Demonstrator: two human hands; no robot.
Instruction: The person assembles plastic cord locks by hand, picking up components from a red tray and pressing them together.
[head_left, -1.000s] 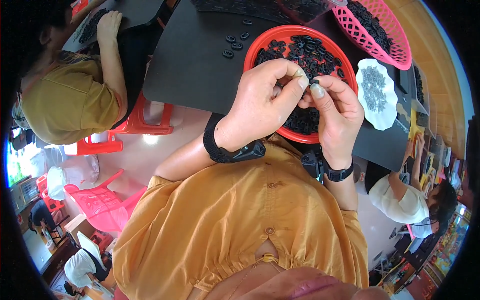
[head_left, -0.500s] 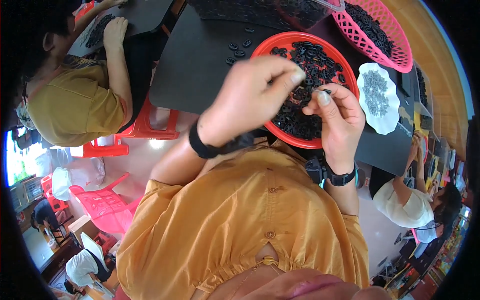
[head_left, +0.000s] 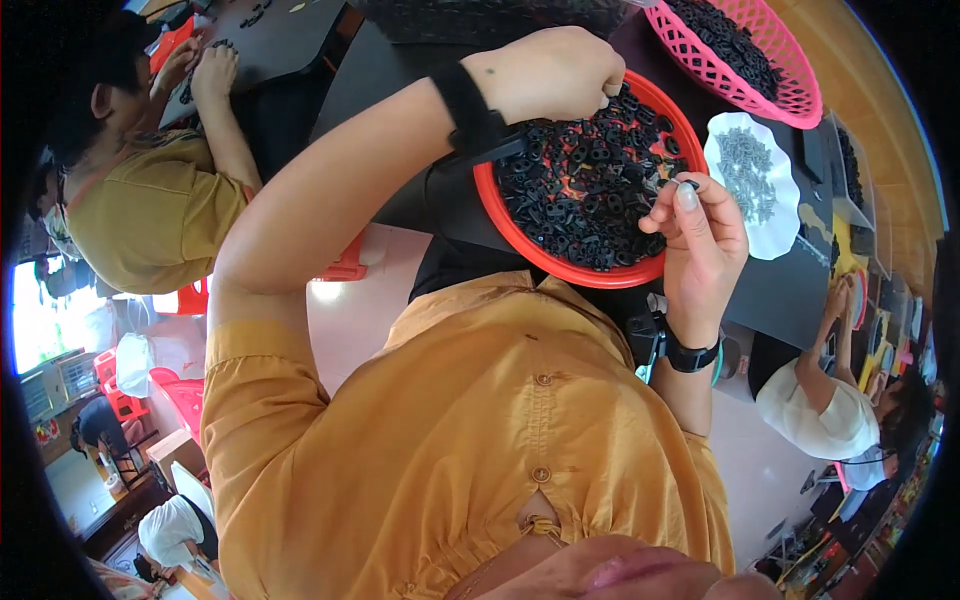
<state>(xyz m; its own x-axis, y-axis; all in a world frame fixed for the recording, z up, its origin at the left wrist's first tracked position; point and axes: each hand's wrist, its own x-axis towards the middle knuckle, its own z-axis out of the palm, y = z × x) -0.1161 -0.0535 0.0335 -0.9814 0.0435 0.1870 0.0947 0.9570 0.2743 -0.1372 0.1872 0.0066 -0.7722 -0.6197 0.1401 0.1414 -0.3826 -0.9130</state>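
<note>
L hand over far side of red basin, fingers curled; can't tell if it grips anything. R hand, by basin's right rim, pinches a small dark piece btwn thumb & fingertips. Basin holds a heap of black pcs. Just right of basin: white dish w/ clear bits. Beyond basin, to right: pink basket, also w/ black pcs. Basin & dish sit on black table. Co-worker in olive top well left of basin; another, white top, well right.
</note>
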